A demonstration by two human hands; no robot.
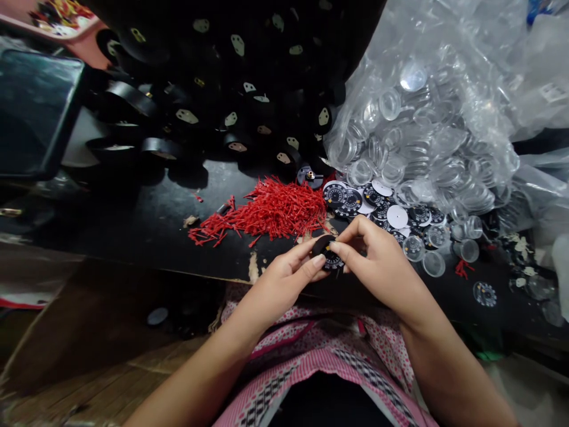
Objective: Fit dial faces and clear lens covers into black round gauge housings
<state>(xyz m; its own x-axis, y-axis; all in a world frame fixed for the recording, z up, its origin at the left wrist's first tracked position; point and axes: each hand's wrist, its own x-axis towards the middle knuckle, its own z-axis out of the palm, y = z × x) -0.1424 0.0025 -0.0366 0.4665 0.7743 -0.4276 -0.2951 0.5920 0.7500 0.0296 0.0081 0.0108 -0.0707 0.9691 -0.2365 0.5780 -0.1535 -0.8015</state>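
Note:
My left hand (296, 270) grips a round black gauge case (320, 243) by its rim, thumb in front and fingers behind. A black dial disc (332, 260) with white markings and an orange patch shows at the case's face. The thumb and forefinger of my right hand (367, 252) are pinched together at the dial's upper right; anything between them is hidden. Just beyond my hands lies a heap of small red pointers (284, 207). Loose dial discs (347, 201), some white side up, are piled to the right of it.
Many black gauge cases (178, 95) with metal plates are heaped at the back. A plastic bag (444, 59) spills clear round covers (418, 142) at right. A dark screen-like panel (35, 112) stands left, before a pink bin (84, 38). The black table's (133, 231) front edge is near.

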